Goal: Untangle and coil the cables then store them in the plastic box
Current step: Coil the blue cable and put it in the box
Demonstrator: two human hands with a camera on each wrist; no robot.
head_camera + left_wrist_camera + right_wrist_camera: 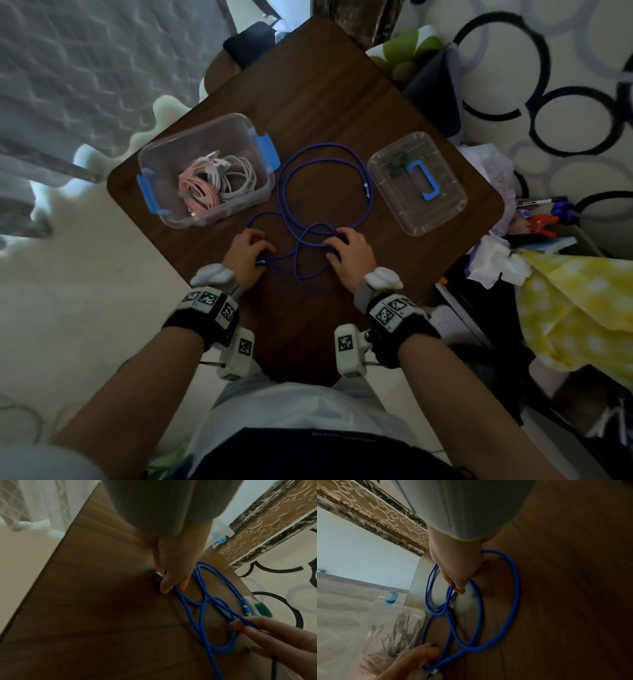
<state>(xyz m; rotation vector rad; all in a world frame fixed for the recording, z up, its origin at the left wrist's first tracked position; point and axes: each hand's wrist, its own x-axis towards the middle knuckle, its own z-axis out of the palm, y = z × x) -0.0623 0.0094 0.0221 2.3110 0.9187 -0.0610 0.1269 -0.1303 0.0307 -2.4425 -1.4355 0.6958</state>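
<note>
My hands pinch the blue cable (294, 192)

Left hand (247, 255) grips its plug; right hand (348, 255) pinches the crossing; loops sprawl toward twelve o'clock.

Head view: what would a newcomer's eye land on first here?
The blue cable sprawls in loose loops mid-table, the left hand pinching its near end and the right hand gripping a crossing. Left of it, the plastic box holds coiled pink and white cables; its lid lies right.
</note>
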